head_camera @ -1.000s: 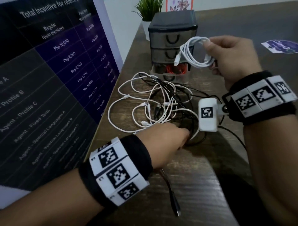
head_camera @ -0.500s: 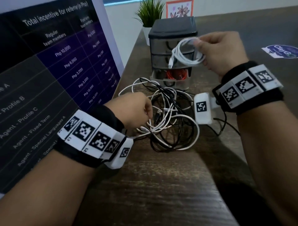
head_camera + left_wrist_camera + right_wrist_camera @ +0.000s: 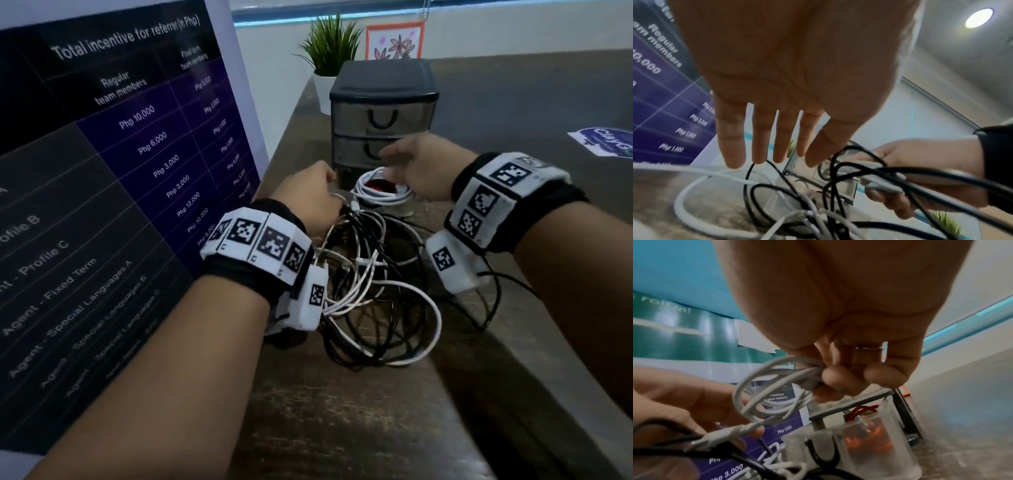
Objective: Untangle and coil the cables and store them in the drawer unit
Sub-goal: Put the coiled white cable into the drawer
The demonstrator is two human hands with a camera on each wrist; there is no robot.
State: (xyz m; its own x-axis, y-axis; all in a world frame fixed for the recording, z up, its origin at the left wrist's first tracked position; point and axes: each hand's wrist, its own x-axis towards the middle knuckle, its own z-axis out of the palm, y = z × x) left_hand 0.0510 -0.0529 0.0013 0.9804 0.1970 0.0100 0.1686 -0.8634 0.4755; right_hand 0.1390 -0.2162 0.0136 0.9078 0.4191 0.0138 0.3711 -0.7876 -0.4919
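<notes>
Right hand (image 3: pixel 424 171) pinching white coil (image 3: pixel 382 192) over open bottom drawer (image 3: pixel 865 439); left hand (image 3: pixel 789 78) flat, fingers straight.

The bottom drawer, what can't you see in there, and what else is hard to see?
- Bottom drawer, head view: the white coil and right hand cover its inside.
- Orange thing, right wrist view: blurred behind cloudy plastic.
- Left hand, head view: fingers hidden behind the knuckles.

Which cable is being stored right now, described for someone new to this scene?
Find the dark drawer unit on the table; its bottom drawer is pulled open. Just above it the right hand grips a coiled white cable, the only neatly looped one, unlike the tangled pile nearer the camera.
</notes>
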